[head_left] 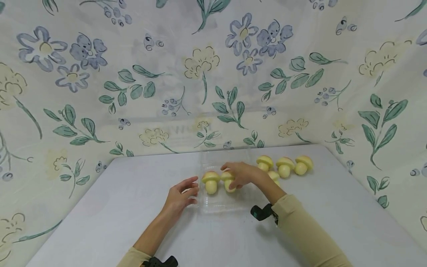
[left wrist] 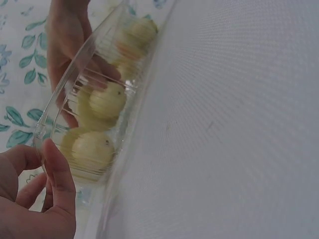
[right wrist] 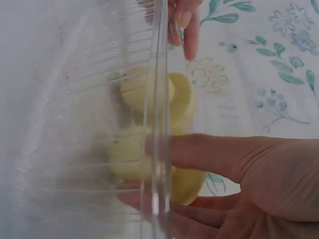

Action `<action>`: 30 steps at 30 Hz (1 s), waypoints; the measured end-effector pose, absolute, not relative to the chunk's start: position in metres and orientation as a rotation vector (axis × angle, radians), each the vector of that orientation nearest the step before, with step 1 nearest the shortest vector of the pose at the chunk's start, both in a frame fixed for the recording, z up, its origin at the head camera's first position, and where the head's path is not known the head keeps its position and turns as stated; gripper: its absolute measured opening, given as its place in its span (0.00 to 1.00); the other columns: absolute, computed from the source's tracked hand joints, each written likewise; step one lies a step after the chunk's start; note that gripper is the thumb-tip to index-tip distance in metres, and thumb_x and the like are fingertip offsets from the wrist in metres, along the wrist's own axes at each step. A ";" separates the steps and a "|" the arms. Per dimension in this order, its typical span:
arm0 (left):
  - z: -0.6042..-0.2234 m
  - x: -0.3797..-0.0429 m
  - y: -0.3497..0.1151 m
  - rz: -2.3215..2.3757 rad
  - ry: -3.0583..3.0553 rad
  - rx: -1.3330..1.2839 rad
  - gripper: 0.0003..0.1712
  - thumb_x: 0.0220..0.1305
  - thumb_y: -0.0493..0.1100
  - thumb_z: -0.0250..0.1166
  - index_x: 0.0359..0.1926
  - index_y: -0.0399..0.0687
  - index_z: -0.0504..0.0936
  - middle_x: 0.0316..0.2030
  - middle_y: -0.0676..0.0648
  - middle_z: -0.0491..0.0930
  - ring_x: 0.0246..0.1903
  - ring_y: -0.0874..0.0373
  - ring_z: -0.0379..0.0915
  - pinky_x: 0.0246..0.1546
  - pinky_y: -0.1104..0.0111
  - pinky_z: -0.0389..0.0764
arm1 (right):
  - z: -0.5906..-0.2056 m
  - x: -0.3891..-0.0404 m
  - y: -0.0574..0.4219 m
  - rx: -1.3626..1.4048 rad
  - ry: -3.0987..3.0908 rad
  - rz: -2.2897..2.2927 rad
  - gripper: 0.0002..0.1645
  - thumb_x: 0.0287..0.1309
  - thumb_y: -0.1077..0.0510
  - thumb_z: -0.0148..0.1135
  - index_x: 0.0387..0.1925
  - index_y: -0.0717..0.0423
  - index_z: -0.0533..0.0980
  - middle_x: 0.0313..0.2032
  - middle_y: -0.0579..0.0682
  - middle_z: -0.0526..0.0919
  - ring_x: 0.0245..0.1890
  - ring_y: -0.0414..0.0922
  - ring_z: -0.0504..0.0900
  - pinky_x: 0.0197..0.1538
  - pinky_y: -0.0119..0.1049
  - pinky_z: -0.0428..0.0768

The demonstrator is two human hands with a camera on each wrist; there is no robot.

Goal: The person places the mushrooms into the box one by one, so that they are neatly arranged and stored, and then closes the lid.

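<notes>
A clear plastic box (head_left: pixel 217 207) lies on the white table. Inside it, at the left, a yellow toy mushroom (head_left: pixel 211 182) with a reddish cap top stands upright. My right hand (head_left: pixel 243 173) reaches into the box and grips a second toy mushroom (head_left: pixel 227 183) beside the first, thumb on one side and fingers on the other, as the right wrist view shows through the clear wall. At the box's left side is my left hand (head_left: pixel 180 196); in the left wrist view its thumb (left wrist: pixel 59 169) and index finger pinch the box's rim (left wrist: pixel 67 82).
Right of the box stand several more toy mushrooms (head_left: pixel 285 167), one of them partly hidden behind my right wrist. A flower-patterned cloth (head_left: pixel 200 92) hangs behind the table (head_left: pixel 140 193). A dark wrist camera (head_left: pixel 261 212) sticks out from the right sleeve.
</notes>
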State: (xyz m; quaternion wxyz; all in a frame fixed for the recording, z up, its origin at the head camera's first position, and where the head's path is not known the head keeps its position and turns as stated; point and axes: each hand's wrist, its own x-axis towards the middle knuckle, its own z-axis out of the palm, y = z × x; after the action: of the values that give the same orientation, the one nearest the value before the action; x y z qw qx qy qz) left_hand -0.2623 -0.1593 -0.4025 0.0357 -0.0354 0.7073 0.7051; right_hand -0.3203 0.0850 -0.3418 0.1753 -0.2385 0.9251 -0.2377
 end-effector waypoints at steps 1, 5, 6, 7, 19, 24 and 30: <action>-0.403 -0.262 -0.159 2.168 2.172 -0.105 0.27 0.63 0.32 0.63 0.64 0.40 0.73 0.44 0.49 0.76 0.36 0.60 0.73 0.29 0.74 0.82 | -0.342 -0.320 0.085 -0.669 2.619 -0.667 0.41 0.55 0.61 0.71 0.68 0.49 0.64 0.64 0.56 0.72 0.28 0.41 0.81 0.35 0.30 0.79; -0.403 -0.262 -0.158 2.174 2.174 -0.092 0.27 0.63 0.32 0.63 0.64 0.39 0.73 0.44 0.49 0.76 0.36 0.60 0.73 0.29 0.74 0.81 | -0.342 -0.320 0.086 -0.651 2.619 -0.642 0.41 0.56 0.63 0.69 0.69 0.48 0.63 0.62 0.55 0.73 0.29 0.42 0.80 0.35 0.31 0.78; -0.403 -0.262 -0.158 2.173 2.176 -0.092 0.27 0.63 0.32 0.63 0.64 0.39 0.73 0.43 0.49 0.76 0.36 0.60 0.73 0.29 0.74 0.81 | -0.342 -0.319 0.086 -0.647 2.621 -0.639 0.41 0.57 0.63 0.69 0.69 0.48 0.63 0.62 0.55 0.73 0.30 0.42 0.80 0.36 0.31 0.78; -0.403 -0.263 -0.158 2.172 2.177 -0.096 0.27 0.63 0.32 0.63 0.64 0.39 0.73 0.43 0.50 0.76 0.36 0.60 0.74 0.29 0.74 0.81 | -0.342 -0.319 0.086 -0.641 2.624 -0.637 0.41 0.57 0.62 0.69 0.69 0.47 0.63 0.63 0.55 0.73 0.31 0.42 0.81 0.37 0.31 0.79; -0.404 -0.264 -0.158 2.154 2.183 -0.117 0.27 0.63 0.32 0.64 0.64 0.41 0.74 0.44 0.50 0.76 0.36 0.60 0.74 0.29 0.74 0.82 | -0.339 -0.312 0.092 -0.675 2.721 -0.580 0.39 0.57 0.58 0.70 0.68 0.47 0.65 0.63 0.55 0.74 0.52 0.48 0.77 0.56 0.44 0.77; -0.405 -0.265 -0.158 2.159 2.183 -0.107 0.27 0.63 0.32 0.64 0.64 0.41 0.74 0.43 0.50 0.76 0.36 0.60 0.74 0.29 0.74 0.82 | -0.336 -0.310 0.098 -0.693 2.750 -0.576 0.38 0.57 0.55 0.70 0.68 0.46 0.66 0.65 0.55 0.72 0.63 0.52 0.73 0.61 0.49 0.76; -0.406 -0.265 -0.159 2.164 2.180 -0.108 0.27 0.62 0.31 0.64 0.64 0.41 0.74 0.43 0.50 0.76 0.36 0.60 0.74 0.29 0.74 0.82 | -0.336 -0.307 0.109 -0.737 2.773 -0.625 0.37 0.58 0.53 0.69 0.67 0.47 0.66 0.65 0.56 0.72 0.64 0.54 0.73 0.62 0.48 0.77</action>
State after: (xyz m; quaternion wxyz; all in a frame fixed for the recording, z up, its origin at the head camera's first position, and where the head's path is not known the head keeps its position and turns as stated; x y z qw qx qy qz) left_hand -0.2650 -0.1590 -0.4056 0.0339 -0.0352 0.7089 0.7036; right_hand -0.3069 0.1088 -0.3362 0.1022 -0.2495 0.9394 -0.2117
